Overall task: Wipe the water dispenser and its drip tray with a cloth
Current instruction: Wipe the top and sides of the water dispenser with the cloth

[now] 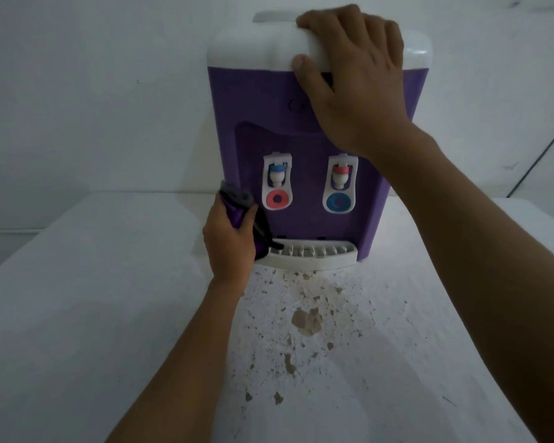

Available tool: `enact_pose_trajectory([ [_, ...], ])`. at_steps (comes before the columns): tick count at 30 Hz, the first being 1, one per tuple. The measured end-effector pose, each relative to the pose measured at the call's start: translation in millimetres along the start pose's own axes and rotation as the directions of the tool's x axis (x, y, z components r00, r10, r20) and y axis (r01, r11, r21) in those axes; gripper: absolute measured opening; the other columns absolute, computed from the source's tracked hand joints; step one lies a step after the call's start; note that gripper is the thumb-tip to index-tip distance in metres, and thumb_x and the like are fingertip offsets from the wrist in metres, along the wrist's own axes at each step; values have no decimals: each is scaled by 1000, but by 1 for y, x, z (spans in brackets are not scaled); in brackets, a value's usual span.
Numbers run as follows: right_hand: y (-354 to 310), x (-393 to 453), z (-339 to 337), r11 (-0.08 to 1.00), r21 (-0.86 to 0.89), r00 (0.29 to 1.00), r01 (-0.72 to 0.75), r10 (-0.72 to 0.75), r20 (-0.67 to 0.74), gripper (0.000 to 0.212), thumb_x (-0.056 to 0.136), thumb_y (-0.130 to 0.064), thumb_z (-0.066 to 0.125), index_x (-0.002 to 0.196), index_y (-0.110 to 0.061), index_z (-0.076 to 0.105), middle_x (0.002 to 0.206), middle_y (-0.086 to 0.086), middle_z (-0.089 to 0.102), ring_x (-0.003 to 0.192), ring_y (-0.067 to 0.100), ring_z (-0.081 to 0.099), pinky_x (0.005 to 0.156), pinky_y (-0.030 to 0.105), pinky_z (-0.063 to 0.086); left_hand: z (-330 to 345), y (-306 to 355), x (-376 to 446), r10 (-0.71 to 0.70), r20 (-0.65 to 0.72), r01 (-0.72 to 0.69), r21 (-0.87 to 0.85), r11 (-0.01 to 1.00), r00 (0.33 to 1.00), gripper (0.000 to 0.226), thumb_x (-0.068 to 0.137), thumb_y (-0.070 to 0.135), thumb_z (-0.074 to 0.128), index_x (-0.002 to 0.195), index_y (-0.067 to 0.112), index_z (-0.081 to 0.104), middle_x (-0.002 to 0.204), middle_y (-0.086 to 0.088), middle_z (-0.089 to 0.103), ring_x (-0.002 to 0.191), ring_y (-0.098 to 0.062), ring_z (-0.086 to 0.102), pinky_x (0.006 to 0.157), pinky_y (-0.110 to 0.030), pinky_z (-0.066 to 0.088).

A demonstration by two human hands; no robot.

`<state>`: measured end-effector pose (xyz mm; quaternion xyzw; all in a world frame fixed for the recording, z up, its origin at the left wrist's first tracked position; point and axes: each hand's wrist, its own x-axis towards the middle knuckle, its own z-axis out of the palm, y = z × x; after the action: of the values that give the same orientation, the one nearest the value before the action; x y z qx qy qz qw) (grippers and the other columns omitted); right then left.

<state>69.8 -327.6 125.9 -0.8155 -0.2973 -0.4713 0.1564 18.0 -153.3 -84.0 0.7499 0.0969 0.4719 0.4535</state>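
Observation:
A purple water dispenser [250,100] with a white top stands against the wall on a white counter. Two white taps [277,182] sit on its front, and a white slotted drip tray [317,255] juts out at its foot. My right hand [352,75] grips the front right edge of the white top, thumb on the front face. My left hand [229,238] holds a bunched purple and grey cloth [237,203] against the dispenser's lower left side, just left of the drip tray.
The white counter [93,298] has chipped, stained patches [306,321] in front of the tray. A white wall [93,91] rises right behind the dispenser. A dark line [538,164] runs down the wall at the right.

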Motion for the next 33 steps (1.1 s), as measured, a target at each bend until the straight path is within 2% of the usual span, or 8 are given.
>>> enact_pose_trajectory([
  [5, 1, 0, 0, 999, 43, 1000, 2, -2, -16, 49, 103, -51, 39, 144, -27, 52, 140, -5, 53, 134, 20, 44, 117, 39, 25, 1, 31, 30, 25, -117, -44, -165, 985, 993, 49, 103, 31, 67, 145, 6, 59, 135, -8, 70, 127, -17, 66, 107, -38, 54],
  [9, 0, -2, 0, 998, 61, 1000, -4, 4, -7, 47, 104, -50, 41, 144, -27, 51, 141, -5, 53, 134, 19, 43, 117, 41, 25, 0, 76, 77, 115, -134, -142, -220, 965, 984, 53, 109, 38, 52, 148, 2, 51, 141, -11, 65, 133, -21, 62, 110, -44, 51],
  [14, -1, -2, 0, 997, 75, 1000, -5, 6, -16, 47, 104, -49, 42, 143, -26, 52, 141, -4, 54, 133, 20, 44, 117, 41, 25, 1, 116, 112, 266, -98, -277, -124, 953, 959, 58, 113, 27, 42, 162, -1, 27, 167, -14, 36, 157, -23, 31, 129, -42, 27],
  [17, -2, -1, 2, 997, 75, 1000, -7, 9, -30, 46, 103, -49, 43, 143, -26, 53, 141, -4, 55, 132, 20, 45, 117, 40, 26, 1, 127, 113, 378, -63, -381, -38, 924, 924, 65, 113, 25, 44, 163, -7, 17, 172, -20, 21, 163, -31, 14, 132, -46, 17],
  [22, -2, 1, -1, 977, 204, 998, -58, 63, -18, 40, 107, -40, 37, 138, -24, 56, 135, -5, 60, 126, 15, 48, 114, 31, 23, 14, 144, 99, 509, 33, -509, 137, 850, 860, 67, 112, 31, 43, 163, -5, 18, 174, -19, 17, 163, -34, 6, 133, -46, 4],
  [26, -1, 4, -13, 885, 428, 983, -180, 170, 62, 41, 110, -29, 30, 140, -24, 56, 132, -7, 64, 119, -3, 45, 112, 18, 22, 22, 150, 82, 596, 107, -606, 160, 779, 796, 65, 112, 29, 42, 163, -3, 19, 174, -19, 17, 163, -33, 7, 133, -50, 7],
  [30, 4, 14, -33, 714, 618, 944, -328, 233, 232, 43, 112, -32, 26, 148, -27, 49, 131, -12, 60, 124, 7, 53, 115, 36, 40, 30, 157, 74, 671, 226, -698, 385, 604, 706, 69, 113, 43, 30, 166, 2, 14, 175, -16, 14, 163, -33, 7, 133, -49, 7],
  [33, 12, 19, -44, 621, 680, 920, -391, 229, 319, 47, 111, -38, 25, 151, -27, 47, 150, -5, 54, 139, 10, 48, 121, 40, 35, 30, 163, 75, 681, 295, -720, 482, 500, 670, 71, 111, 41, 40, 167, 5, 14, 176, -13, 13, 163, -32, 8, 133, -47, 5],
])
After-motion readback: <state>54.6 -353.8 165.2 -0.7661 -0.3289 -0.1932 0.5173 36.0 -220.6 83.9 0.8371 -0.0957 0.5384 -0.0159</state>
